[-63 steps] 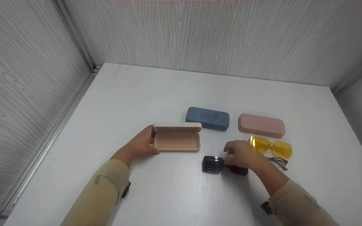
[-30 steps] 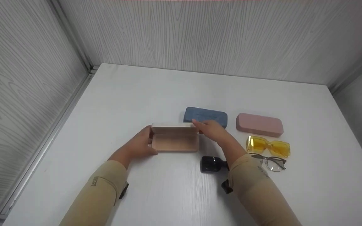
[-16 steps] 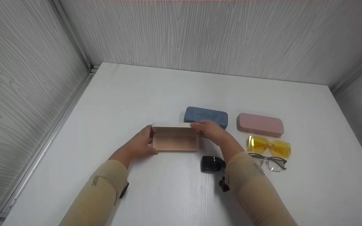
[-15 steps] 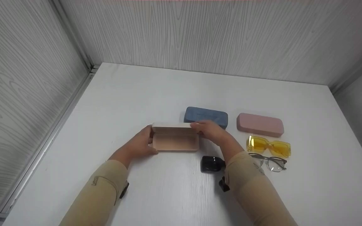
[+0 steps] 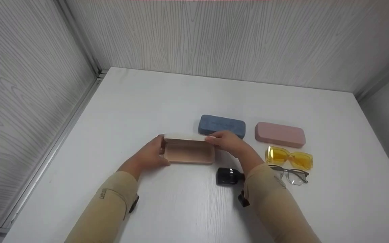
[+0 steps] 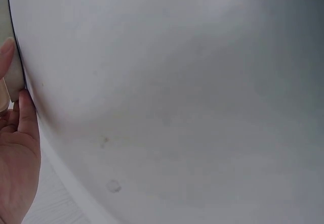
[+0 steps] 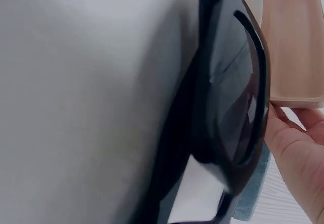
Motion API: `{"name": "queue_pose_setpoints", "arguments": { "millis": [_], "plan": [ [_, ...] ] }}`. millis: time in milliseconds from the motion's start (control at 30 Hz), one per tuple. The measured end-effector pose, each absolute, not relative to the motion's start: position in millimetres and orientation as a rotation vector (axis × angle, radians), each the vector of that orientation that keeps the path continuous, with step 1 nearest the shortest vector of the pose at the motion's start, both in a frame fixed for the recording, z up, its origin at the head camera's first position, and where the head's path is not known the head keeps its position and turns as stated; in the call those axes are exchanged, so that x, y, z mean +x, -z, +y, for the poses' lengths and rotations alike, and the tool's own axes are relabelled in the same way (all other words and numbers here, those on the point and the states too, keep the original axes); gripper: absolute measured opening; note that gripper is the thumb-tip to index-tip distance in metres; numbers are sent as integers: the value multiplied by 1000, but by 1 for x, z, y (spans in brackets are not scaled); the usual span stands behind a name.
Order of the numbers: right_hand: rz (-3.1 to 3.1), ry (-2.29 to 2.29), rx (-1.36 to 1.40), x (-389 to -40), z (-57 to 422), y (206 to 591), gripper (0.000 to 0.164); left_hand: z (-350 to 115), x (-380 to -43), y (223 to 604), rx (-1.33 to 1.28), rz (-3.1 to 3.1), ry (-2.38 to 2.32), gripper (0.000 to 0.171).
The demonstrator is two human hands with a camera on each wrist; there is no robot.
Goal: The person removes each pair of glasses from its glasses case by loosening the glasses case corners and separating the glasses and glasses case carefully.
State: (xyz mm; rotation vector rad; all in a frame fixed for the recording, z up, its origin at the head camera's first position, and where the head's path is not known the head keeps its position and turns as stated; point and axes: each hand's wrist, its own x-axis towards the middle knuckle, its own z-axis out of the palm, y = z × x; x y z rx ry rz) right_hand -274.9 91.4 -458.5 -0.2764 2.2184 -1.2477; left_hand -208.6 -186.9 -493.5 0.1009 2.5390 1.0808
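A cream-coloured glasses case [image 5: 189,153] with a tan lining lies with its lid raised, its inside bare. My left hand [image 5: 148,155] grips the left end, thumb near the front corner and fingers behind. The lid's right corner is pinched by my right hand [image 5: 229,141], thumb on the front. At the edge of the left wrist view, my left-hand fingers [image 6: 23,118] meet the case's end. Dark sunglasses [image 5: 227,176] lie below my right forearm, partly hidden by the sleeve; these sunglasses [image 7: 235,87] fill the middle of the right wrist view.
Behind my right hand lies a closed blue glasses case [image 5: 219,124], with a closed pink case [image 5: 280,134] to its right. Yellow-tinted glasses [image 5: 290,157] and thin-framed clear glasses [image 5: 295,176] lie right of my forearm. The white table [image 5: 140,98] meets panelled walls.
My right hand has moved left from over the sunglasses to the cream case's lid and taken hold of it. The lid has tilted slightly since. My left hand stays at the case's left end.
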Motion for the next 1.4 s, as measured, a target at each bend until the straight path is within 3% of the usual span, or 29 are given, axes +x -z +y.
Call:
{"name": "queue_pose_setpoints", "arguments": {
  "millis": [900, 1400],
  "plan": [
    [2481, 1168, -464, -256, 95, 472, 58, -186, -210, 494, 250, 2659, -1063, 74],
    [2616, 944, -513, -253, 94, 481, 71, -184, -213, 496, 164, 2619, -1033, 85]
  ]
}}
